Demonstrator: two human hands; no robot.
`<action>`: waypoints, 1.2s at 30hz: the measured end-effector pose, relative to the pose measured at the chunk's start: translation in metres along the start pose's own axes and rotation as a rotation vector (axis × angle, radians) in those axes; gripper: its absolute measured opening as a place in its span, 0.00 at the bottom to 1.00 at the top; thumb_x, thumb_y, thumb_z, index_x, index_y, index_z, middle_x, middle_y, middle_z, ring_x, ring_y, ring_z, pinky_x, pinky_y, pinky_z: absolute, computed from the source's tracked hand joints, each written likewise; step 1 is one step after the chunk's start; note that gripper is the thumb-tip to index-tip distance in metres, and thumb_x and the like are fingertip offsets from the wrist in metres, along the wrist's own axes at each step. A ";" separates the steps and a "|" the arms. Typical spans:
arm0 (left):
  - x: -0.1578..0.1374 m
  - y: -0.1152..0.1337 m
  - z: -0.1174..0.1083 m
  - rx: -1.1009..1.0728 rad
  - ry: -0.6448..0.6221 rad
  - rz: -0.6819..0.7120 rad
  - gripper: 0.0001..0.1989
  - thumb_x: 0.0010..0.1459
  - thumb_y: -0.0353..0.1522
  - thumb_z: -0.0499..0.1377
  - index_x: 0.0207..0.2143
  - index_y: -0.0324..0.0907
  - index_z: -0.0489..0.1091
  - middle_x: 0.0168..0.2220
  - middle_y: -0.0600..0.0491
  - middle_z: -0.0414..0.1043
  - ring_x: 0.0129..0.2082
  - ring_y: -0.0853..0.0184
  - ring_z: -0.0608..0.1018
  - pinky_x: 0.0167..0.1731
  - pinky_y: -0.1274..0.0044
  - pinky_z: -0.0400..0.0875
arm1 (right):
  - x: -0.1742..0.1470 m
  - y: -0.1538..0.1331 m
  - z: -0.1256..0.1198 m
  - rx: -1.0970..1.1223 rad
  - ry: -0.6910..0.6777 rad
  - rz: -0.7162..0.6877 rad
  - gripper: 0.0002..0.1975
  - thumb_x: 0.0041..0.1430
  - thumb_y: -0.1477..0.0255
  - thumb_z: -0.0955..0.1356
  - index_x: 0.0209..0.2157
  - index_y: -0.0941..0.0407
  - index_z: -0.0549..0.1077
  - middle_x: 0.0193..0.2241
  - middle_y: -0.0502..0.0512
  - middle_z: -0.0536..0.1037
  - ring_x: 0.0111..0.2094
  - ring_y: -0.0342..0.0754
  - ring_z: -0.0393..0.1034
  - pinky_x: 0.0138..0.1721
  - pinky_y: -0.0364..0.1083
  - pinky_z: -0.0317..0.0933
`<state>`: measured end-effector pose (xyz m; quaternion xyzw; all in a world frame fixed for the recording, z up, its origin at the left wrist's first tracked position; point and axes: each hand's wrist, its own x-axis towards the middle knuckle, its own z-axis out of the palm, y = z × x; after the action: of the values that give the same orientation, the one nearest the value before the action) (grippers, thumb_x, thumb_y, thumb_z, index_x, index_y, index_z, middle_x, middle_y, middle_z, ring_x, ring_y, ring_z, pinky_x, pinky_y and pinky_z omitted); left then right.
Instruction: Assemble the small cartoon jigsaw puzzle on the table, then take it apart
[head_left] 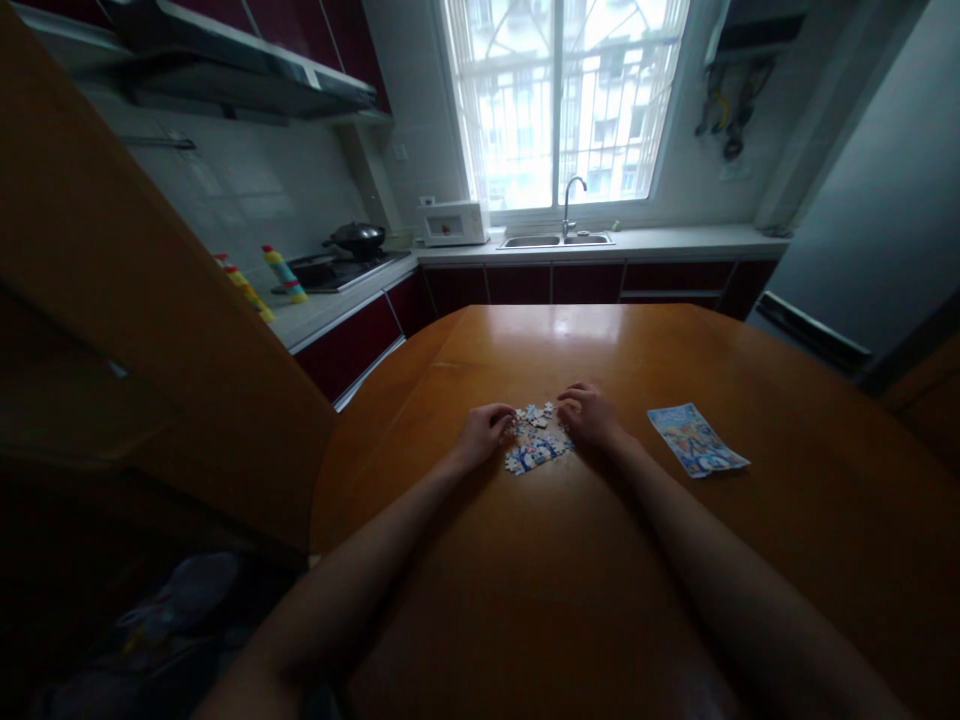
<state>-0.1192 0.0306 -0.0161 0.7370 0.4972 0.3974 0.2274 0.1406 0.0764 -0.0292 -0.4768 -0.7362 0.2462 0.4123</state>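
A small jigsaw puzzle lies on the brown wooden table [465, 540]. Its joined section [536, 455], blue and white, is nearest me, and several loose jigsaw pieces [534, 412] lie just beyond. My left hand [484, 438] rests at the left edge of the pieces, thumb and fingers drawn together; whatever they pinch is too small to make out. On the other side, my right hand [591, 414] curves over the right edge of the pieces, its fingers bent but apart, and partly covers the joined section's right end. A colourful printed picture sheet [696, 440] lies to the right.
Beyond the table runs a counter [675, 240] with a sink [532, 241], a white microwave-like box [452, 224] and a stove with a dark wok [358, 238]. Yellow-capped bottles [285, 275] stand at the left. A wooden panel [150, 270] rises close on the left.
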 end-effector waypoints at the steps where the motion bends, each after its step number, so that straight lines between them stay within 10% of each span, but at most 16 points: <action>1: 0.000 0.000 0.000 -0.007 -0.002 0.001 0.10 0.62 0.35 0.59 0.39 0.39 0.79 0.35 0.48 0.82 0.33 0.63 0.81 0.36 0.75 0.73 | -0.001 -0.003 0.002 -0.055 0.025 -0.048 0.08 0.57 0.72 0.71 0.39 0.55 0.82 0.47 0.61 0.79 0.49 0.54 0.71 0.54 0.53 0.64; 8: -0.001 0.008 -0.001 -0.025 0.016 0.000 0.15 0.62 0.41 0.60 0.34 0.38 0.78 0.28 0.50 0.79 0.27 0.65 0.77 0.30 0.76 0.71 | -0.009 -0.032 0.025 -0.105 -0.095 -0.289 0.10 0.63 0.72 0.70 0.45 0.56 0.81 0.42 0.59 0.81 0.47 0.52 0.70 0.51 0.50 0.64; 20: 0.002 0.003 -0.002 -0.004 0.001 0.023 0.15 0.64 0.32 0.57 0.49 0.40 0.78 0.34 0.50 0.80 0.34 0.65 0.80 0.38 0.75 0.74 | -0.009 -0.047 0.030 -0.138 0.017 -0.189 0.07 0.63 0.73 0.69 0.35 0.55 0.81 0.33 0.56 0.82 0.37 0.50 0.73 0.42 0.47 0.63; 24: 0.004 -0.006 -0.007 0.111 0.041 0.015 0.11 0.63 0.31 0.57 0.40 0.39 0.80 0.36 0.46 0.79 0.39 0.60 0.79 0.46 0.68 0.73 | -0.004 -0.029 0.019 -0.221 0.126 -0.051 0.13 0.65 0.76 0.65 0.45 0.58 0.80 0.44 0.63 0.82 0.46 0.54 0.73 0.48 0.50 0.63; 29: 0.001 -0.009 -0.005 0.179 -0.054 0.106 0.12 0.58 0.29 0.64 0.45 0.45 0.81 0.51 0.45 0.77 0.53 0.56 0.76 0.57 0.64 0.67 | -0.006 -0.019 0.017 -0.261 -0.053 -0.123 0.16 0.57 0.70 0.73 0.49 0.53 0.80 0.51 0.59 0.81 0.54 0.58 0.69 0.57 0.56 0.58; 36: 0.000 -0.004 -0.002 0.213 -0.064 0.134 0.07 0.59 0.28 0.62 0.37 0.41 0.82 0.37 0.47 0.79 0.39 0.61 0.79 0.44 0.71 0.73 | -0.005 -0.026 0.023 -0.262 -0.090 -0.115 0.07 0.60 0.76 0.69 0.36 0.56 0.82 0.39 0.59 0.81 0.41 0.50 0.73 0.46 0.47 0.63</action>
<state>-0.1229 0.0319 -0.0174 0.8009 0.4787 0.3328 0.1364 0.1092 0.0617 -0.0233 -0.4719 -0.8059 0.1453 0.3265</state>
